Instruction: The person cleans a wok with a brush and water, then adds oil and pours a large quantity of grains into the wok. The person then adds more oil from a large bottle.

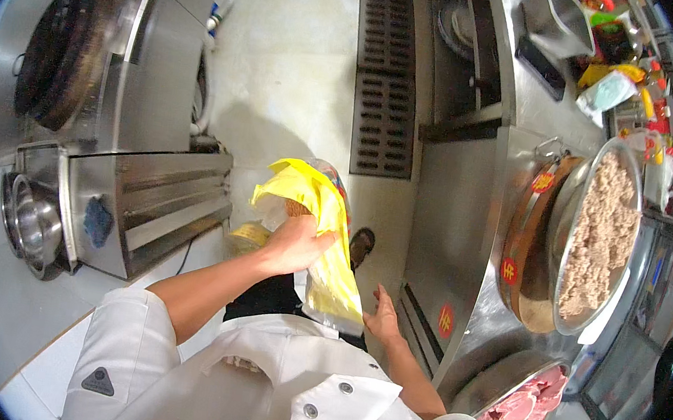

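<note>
My left hand grips a yellow plastic packet with clear edges, held over the floor in front of my body. Something brown shows at the packet's opening by my fingers, too small to name. Close to the packet's lower right edge is my right hand, fingers apart; whether it touches the plastic is hard to tell. Right of me, a steel bowl of minced meat rests over a round wooden board on the steel counter. Nearer my body stands a steel bowl of pink sliced meat.
Steel cabinets line the left side, with a dark wok and steel bowls. A floor drain grate runs ahead. A yellow tub is near my legs. At the far right counter stand a square steel container and several packets.
</note>
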Tool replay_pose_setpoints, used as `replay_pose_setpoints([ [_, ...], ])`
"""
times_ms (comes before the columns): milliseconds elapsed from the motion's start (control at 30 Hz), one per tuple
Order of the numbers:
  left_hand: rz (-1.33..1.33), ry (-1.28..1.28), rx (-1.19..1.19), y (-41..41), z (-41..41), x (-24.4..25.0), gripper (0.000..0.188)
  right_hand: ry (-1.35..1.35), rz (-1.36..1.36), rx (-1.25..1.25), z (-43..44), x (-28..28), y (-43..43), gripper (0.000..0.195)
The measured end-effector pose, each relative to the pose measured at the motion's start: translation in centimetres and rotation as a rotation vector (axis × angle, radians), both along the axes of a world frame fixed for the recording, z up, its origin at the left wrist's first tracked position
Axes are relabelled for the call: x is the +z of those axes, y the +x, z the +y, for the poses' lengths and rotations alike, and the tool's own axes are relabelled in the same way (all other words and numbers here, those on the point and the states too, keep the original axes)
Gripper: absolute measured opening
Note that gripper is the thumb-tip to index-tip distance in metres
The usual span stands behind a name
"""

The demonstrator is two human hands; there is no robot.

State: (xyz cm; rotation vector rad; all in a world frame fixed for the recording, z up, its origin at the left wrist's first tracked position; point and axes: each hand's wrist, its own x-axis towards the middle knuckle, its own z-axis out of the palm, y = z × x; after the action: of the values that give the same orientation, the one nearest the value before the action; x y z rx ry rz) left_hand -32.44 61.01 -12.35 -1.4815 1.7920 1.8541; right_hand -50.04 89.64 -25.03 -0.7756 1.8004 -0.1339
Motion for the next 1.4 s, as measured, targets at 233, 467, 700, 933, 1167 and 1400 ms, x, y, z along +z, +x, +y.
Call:
replay_pose_setpoints([
  [233,0.373,-0.057,0.280,4.2,-4.8,21.7,0.023,-0.255,0.082,-0.055,-7.4,3.2,-0.1,0.101],
  [467,1.283,0.115,0.367,5.2,-8.3,42.9,0.022,-0.365,-1.061,-0.818,-17.3,10.0,-1.8,0.059],
  [700,1.389,-0.060,0.207,5.9,-14.4,51.5,0.030,-0.782,-1.359,-1.144,-29.8,11.4,-0.4,0.053],
  [933,1.226,-0.173,0.579,8.9,-21.9,49.3,0.029,-0.713,-1.526,-0.989,-42.0,13.6,0.4,0.055],
  [1167,1.345,-0.366,0.728,12.7,-26.7,47.8,0.035,-0.539,-1.487,-0.721,-50.8,18.4,-4.5,0.060],
  [1400,1.486,-0.444,0.834,14.7,-30.7,53.0,0.039,-0.752,-1.414,-0.475,-59.5,25.2,-7.4,0.041],
])
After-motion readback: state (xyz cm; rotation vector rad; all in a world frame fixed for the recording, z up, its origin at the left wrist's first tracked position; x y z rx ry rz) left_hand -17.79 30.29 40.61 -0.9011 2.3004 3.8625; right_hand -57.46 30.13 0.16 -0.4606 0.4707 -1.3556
